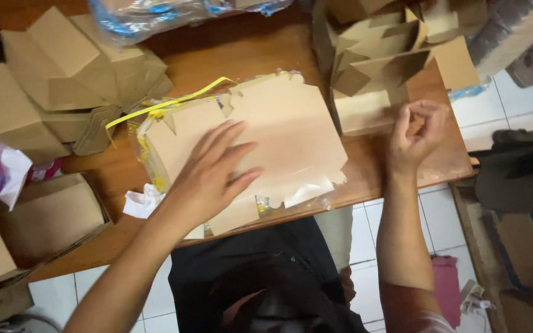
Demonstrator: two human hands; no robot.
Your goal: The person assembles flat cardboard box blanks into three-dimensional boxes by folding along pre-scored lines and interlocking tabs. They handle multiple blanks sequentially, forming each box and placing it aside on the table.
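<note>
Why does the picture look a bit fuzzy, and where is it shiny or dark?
Head view: soft all over, with the right hand and the folded boxes above it smeared; the left hand on the flat cardboard stack is a little clearer; glare whitens the plastic bag at the top; the left edge falls into dark shadow.

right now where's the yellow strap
In the head view, the yellow strap lies left of centre on the wooden table, running from the flat cardboard stack toward the folded boxes, just above the left hand.
</note>
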